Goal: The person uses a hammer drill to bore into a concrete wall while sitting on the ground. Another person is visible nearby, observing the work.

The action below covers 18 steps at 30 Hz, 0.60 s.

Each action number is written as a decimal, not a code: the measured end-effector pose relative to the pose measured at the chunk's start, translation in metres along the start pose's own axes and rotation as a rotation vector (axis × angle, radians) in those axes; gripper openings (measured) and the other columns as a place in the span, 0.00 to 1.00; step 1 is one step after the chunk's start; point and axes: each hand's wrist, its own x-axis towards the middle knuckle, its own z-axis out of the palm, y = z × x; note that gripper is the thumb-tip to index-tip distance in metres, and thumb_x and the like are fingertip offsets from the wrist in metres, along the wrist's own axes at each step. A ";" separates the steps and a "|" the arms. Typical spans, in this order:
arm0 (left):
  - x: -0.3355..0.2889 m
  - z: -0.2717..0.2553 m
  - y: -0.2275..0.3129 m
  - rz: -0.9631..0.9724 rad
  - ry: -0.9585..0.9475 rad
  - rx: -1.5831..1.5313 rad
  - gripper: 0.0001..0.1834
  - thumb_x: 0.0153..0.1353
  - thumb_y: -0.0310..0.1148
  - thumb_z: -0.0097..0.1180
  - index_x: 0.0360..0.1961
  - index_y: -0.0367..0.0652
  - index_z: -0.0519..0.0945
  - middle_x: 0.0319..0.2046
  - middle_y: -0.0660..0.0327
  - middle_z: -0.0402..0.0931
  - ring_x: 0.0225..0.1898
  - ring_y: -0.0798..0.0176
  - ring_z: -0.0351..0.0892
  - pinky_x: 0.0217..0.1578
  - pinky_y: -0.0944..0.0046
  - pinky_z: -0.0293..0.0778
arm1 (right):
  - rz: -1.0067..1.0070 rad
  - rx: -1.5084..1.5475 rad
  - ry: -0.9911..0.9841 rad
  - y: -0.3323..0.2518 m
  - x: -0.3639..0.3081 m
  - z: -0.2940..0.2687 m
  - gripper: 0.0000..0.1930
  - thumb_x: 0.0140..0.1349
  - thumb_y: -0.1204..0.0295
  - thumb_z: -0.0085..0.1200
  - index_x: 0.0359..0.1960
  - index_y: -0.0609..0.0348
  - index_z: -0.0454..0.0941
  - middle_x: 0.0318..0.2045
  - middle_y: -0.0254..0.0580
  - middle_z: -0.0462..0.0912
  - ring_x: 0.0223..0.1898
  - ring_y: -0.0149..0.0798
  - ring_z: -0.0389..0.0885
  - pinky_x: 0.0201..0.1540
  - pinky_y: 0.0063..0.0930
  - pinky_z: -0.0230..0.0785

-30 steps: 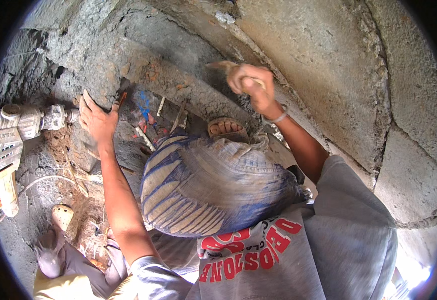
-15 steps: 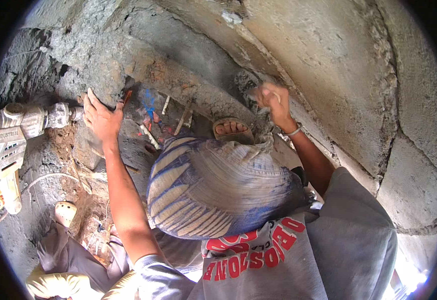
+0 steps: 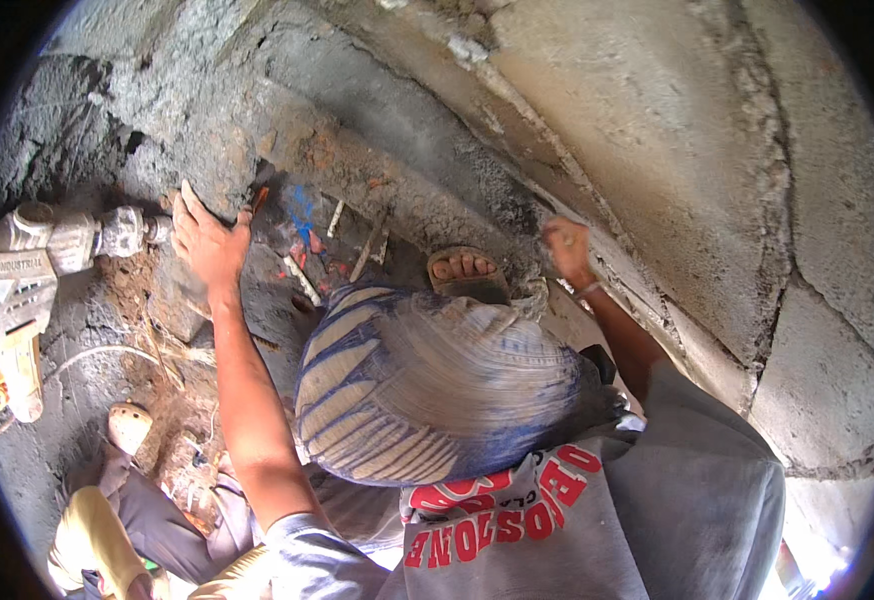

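Observation:
My left hand [image 3: 212, 240] rests against the rough grey wall [image 3: 207, 150], fingers stretched out and thumb apart, holding nothing that shows. Near its thumb is a small orange-brown piece [image 3: 260, 198]. To its left, the front end of a dusty demolition hammer [image 3: 67, 245] almost reaches the hand. My right hand [image 3: 567, 248], wearing a thin bracelet, is closed beside the gap between a dark cement-covered ledge [image 3: 427, 195] and large pale slabs [image 3: 647, 130]. Motion smears its fingers, and what they grip cannot be made out.
My sandalled foot [image 3: 467, 272] stands below the ledge, behind my striped cloth-covered knee [image 3: 437, 370]. Thin sticks [image 3: 302, 280] and blue and red scraps [image 3: 302, 205] lie between. A cable [image 3: 107, 350] runs below the hammer. At lower left is another person's yellow sleeve [image 3: 97, 535].
My right hand has moved down and slightly right along the ledge. My left hand stays on the wall. The other person's yellow sleeve at lower left has shifted upward.

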 end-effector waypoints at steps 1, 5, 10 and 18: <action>0.000 -0.001 0.001 0.001 -0.002 -0.001 0.57 0.43 0.46 0.70 0.71 0.52 0.49 0.67 0.52 0.55 0.68 0.49 0.53 0.66 0.42 0.48 | -0.013 0.049 -0.047 -0.011 -0.008 -0.004 0.08 0.58 0.73 0.48 0.23 0.65 0.73 0.21 0.39 0.75 0.24 0.30 0.71 0.30 0.28 0.66; 0.000 -0.004 -0.005 -0.002 0.006 -0.005 0.57 0.41 0.44 0.71 0.71 0.52 0.50 0.67 0.52 0.55 0.68 0.49 0.54 0.65 0.41 0.48 | -0.149 0.243 -0.176 -0.114 -0.008 -0.008 0.09 0.60 0.72 0.47 0.23 0.64 0.72 0.20 0.38 0.73 0.23 0.29 0.70 0.27 0.28 0.64; -0.001 -0.002 -0.002 -0.003 -0.029 -0.008 0.58 0.42 0.43 0.71 0.72 0.52 0.49 0.67 0.52 0.55 0.69 0.49 0.53 0.66 0.43 0.47 | -0.762 0.384 -0.157 -0.220 0.050 0.051 0.06 0.58 0.74 0.50 0.24 0.62 0.72 0.21 0.40 0.72 0.22 0.40 0.71 0.30 0.32 0.64; 0.002 -0.006 -0.003 -0.031 -0.035 -0.022 0.58 0.42 0.42 0.70 0.72 0.51 0.48 0.68 0.51 0.53 0.69 0.49 0.51 0.67 0.45 0.45 | -0.852 0.107 -0.414 -0.151 0.085 0.094 0.03 0.52 0.79 0.51 0.23 0.61 0.71 0.21 0.42 0.69 0.25 0.45 0.70 0.36 0.34 0.64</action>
